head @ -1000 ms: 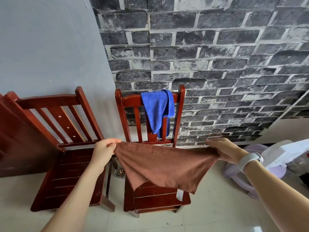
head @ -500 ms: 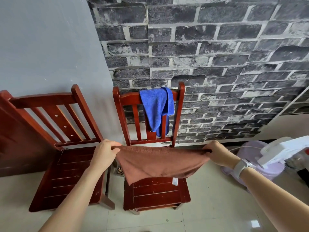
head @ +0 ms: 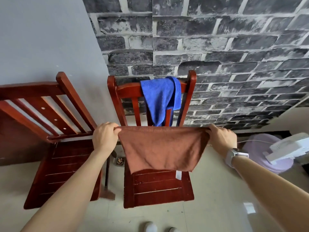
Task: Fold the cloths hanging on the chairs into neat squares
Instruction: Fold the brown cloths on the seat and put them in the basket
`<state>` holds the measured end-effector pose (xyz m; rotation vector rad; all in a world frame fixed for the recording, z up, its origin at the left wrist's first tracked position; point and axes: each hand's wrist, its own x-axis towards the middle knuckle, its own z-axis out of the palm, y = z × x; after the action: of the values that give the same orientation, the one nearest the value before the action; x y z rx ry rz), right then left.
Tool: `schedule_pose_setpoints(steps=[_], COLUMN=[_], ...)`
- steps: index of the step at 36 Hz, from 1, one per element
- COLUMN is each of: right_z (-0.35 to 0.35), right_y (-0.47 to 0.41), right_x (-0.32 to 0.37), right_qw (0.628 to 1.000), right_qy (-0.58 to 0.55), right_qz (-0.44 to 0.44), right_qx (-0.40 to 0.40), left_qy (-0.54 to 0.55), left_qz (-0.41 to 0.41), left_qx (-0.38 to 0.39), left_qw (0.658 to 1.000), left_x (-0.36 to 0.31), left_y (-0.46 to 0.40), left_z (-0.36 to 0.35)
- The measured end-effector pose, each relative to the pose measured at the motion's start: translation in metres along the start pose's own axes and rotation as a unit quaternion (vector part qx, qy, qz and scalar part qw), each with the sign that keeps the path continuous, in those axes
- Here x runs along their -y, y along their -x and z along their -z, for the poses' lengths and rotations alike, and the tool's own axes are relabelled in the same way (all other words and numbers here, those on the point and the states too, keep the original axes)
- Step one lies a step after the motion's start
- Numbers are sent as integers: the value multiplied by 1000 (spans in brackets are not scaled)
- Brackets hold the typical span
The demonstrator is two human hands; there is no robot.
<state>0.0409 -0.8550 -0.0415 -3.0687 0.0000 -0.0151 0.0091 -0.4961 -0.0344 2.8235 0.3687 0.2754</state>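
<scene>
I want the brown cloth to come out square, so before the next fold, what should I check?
1. Left hand grips its top corner of the brown cloth: ok.
2. Right hand grips the other top corner: ok.
3. Top edge stretched straight between the hands: ok.
4. Bottom edge level: not ok, it slants and the cloth narrows downward.
5. Layers aligned underneath: cannot tell; only a white tag shows below the edge.
6. Blue cloth clear of the fold: ok, it hangs on the chair back behind.

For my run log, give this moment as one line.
step: folding | left hand: grips brown cloth | right hand: grips brown cloth | blue cloth: on chair back
</scene>
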Motion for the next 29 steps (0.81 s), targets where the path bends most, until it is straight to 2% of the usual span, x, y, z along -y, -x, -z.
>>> schedule_pose_setpoints(steps=[6,13,16,20,25,29], right_z=[-22,-65,-98,-156,-219,-255], right_y=[-13,16,39,75,122,153], right_x=[4,6,0,-8,-12,-12], right_qw=[995,992,996,992,966,943], right_qy=[-38,-79,-68,-60,-44,-19], right_qz=[28,27,44,48,23,-5], right_qx=[-84,-91,-27,99,255,332], left_qy=[29,46,33,8,-1,-7], left_qz=[-48,-91,-103,-119,-129,-119], left_qx=[-76,-93,-52,48,159,232], left_qw=[996,990,993,992,979,965], left_x=[17,48,71,103,132,145], left_y=[-9,25,53,97,147,180], left_z=[-22,-60,-89,-136,-191,-222])
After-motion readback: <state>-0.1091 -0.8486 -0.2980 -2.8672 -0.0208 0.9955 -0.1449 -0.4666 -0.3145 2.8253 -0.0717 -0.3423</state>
